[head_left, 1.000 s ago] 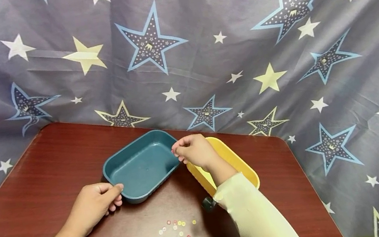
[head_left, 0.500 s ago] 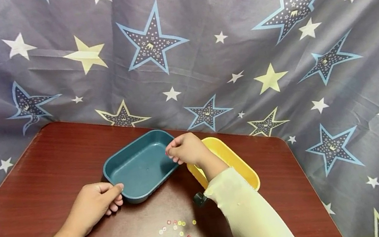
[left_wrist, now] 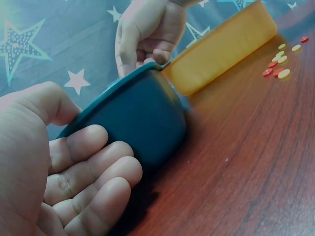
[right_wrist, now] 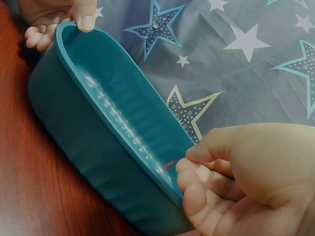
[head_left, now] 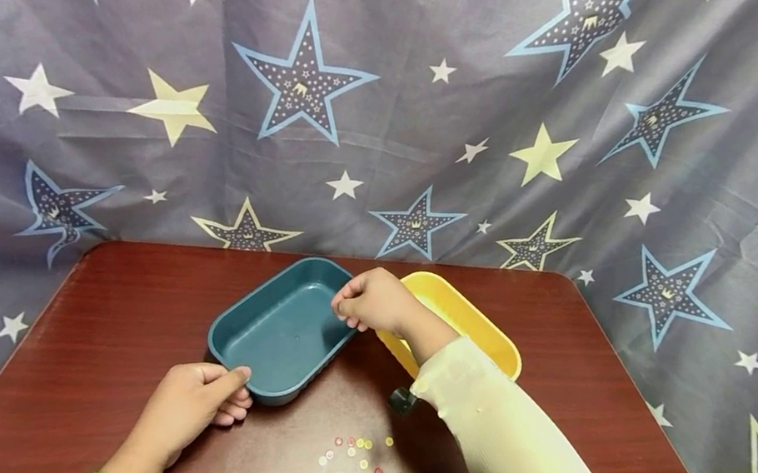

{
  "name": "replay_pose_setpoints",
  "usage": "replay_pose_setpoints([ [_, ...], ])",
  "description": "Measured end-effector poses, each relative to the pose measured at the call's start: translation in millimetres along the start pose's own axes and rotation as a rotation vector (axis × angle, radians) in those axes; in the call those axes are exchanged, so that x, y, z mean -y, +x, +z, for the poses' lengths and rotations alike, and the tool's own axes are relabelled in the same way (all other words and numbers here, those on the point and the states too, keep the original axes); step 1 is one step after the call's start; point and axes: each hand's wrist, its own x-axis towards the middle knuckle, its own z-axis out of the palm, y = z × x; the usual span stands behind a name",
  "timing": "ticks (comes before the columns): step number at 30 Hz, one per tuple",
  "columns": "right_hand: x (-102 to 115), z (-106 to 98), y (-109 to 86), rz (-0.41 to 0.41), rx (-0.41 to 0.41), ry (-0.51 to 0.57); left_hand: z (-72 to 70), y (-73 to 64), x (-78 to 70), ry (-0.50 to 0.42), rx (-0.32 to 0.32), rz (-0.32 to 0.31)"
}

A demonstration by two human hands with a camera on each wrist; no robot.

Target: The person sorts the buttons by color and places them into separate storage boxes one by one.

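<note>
My left hand grips the near left corner of the teal plastic bin, thumb over the rim and fingers against the outer wall. Above the bin's right end is my right hand, thumb and forefinger close together. In the right wrist view, a small blurred red button shows inside the bin, just off those fingertips. Nothing visible remains between them. Several small round buttons, red, yellow and whitish, lie scattered on the table in front of the bin.
A yellow bin stands to the right of the teal one, partly hidden by my right forearm. Beneath everything is a reddish-brown wooden table. A grey star-patterned cloth hangs behind its far edge.
My right hand has moved slightly left, farther over the teal bin. The red button pinched in its fingertips has been let go. My left hand keeps its hold on the rim.
</note>
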Motion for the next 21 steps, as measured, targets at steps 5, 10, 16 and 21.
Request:
replay_pose_setpoints([
  [5,-2,-3,-4.9,-0.01,0.001,0.006,0.0,-0.2,-0.6,0.007,0.002,0.014],
  [10,3,-7,-21.3,-0.041,0.01,0.012,-0.3,-1.2,-0.6,0.017,0.002,0.003],
  [16,9,-8,-53.4,-0.088,0.042,-0.069,-0.2,-0.9,-0.7,0.014,0.003,0.01],
  [21,8,-5,-80.6,-0.122,0.055,-0.165,0.7,0.4,0.7,0.014,0.003,0.025],
])
